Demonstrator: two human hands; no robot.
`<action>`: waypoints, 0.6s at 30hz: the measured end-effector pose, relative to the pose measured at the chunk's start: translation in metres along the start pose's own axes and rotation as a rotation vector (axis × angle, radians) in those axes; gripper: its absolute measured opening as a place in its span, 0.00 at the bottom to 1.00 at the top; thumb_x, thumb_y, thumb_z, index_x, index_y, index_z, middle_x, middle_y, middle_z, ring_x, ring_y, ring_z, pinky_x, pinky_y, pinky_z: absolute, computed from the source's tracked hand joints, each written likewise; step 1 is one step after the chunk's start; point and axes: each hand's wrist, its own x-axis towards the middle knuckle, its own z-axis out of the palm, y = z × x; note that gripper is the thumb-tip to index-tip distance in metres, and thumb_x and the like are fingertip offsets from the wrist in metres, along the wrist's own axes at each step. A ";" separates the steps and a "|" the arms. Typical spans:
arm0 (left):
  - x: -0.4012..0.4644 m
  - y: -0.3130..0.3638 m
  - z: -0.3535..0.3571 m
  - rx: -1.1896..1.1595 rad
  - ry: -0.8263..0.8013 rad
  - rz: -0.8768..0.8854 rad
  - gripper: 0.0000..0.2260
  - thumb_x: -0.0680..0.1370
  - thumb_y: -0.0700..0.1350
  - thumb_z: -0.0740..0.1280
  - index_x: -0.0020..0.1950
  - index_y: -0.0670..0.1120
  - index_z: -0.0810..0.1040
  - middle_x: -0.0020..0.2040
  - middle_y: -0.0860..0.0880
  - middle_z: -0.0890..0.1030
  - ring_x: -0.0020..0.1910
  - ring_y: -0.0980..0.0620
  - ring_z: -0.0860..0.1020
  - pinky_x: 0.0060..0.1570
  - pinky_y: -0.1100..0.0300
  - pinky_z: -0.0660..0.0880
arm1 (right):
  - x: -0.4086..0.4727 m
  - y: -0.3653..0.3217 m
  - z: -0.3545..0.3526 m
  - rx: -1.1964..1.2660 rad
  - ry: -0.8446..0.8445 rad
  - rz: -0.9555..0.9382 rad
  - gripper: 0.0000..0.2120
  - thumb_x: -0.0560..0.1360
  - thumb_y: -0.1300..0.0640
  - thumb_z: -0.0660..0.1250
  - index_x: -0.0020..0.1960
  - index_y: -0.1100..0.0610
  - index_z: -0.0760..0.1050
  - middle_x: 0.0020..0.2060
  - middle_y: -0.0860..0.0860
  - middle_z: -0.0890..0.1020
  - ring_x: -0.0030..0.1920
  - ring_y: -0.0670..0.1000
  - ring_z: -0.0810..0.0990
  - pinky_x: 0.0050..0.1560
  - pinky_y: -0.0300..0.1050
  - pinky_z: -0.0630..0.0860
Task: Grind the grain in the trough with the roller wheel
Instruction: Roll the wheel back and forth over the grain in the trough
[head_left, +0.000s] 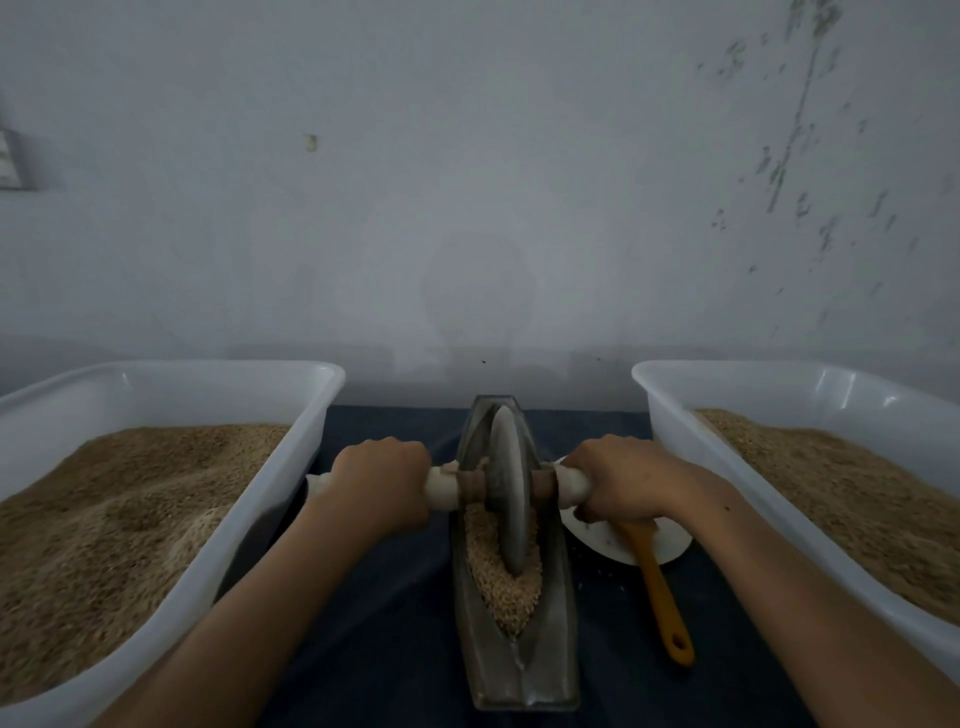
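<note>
Seated close over a dark blue tabletop (395, 613), a person is working a grey stone roller wheel (509, 488) in a long, narrow, boat-shaped grey metal trough (519, 675) that is running away from the camera at the centre of the table. Both bare hands are gripping the wheel's pale cylindrical axle handle (441, 486): the left hand (376, 480) is wrapping its curled fingers round the handle's left end, and the right hand (623, 480) is closing round the right end in the same way. Between them the wheel is standing upright on edge in the trough's groove, its lower rim sitting in a bed of tan cracked grain (501, 577) that is filling the channel from under the wheel toward the near end.

Flanking the trough, two large translucent white plastic tubs are holding heaps of similar tan grain, the left tub (270, 499) and the right tub (670, 415) each lying well apart from the trough. Just beside the trough on its right, under the right wrist, a white round plate (670, 545) is carrying a brush with an orange handle (660, 592), whose looped end is pointing toward the camera. A stained pale grey wall (467, 182) is rising behind the table.
</note>
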 end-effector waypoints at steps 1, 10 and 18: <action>0.000 0.000 0.000 -0.007 0.017 -0.002 0.11 0.73 0.49 0.68 0.54 0.49 0.75 0.49 0.50 0.79 0.47 0.51 0.78 0.47 0.58 0.74 | 0.001 0.000 0.001 -0.011 0.021 0.000 0.11 0.72 0.54 0.70 0.54 0.49 0.77 0.45 0.49 0.81 0.44 0.49 0.78 0.36 0.41 0.70; -0.001 0.007 0.009 0.017 0.350 -0.003 0.07 0.77 0.50 0.63 0.53 0.50 0.70 0.49 0.51 0.79 0.47 0.51 0.78 0.42 0.60 0.68 | 0.009 0.002 0.021 -0.056 0.391 0.031 0.05 0.75 0.55 0.62 0.43 0.47 0.68 0.42 0.47 0.80 0.44 0.52 0.79 0.40 0.46 0.71; 0.000 -0.001 0.004 -0.016 0.062 0.007 0.11 0.74 0.49 0.67 0.55 0.48 0.75 0.50 0.50 0.79 0.49 0.50 0.78 0.50 0.57 0.75 | 0.001 -0.004 0.004 -0.087 0.168 -0.008 0.04 0.73 0.57 0.65 0.45 0.48 0.72 0.43 0.49 0.80 0.43 0.51 0.78 0.39 0.43 0.69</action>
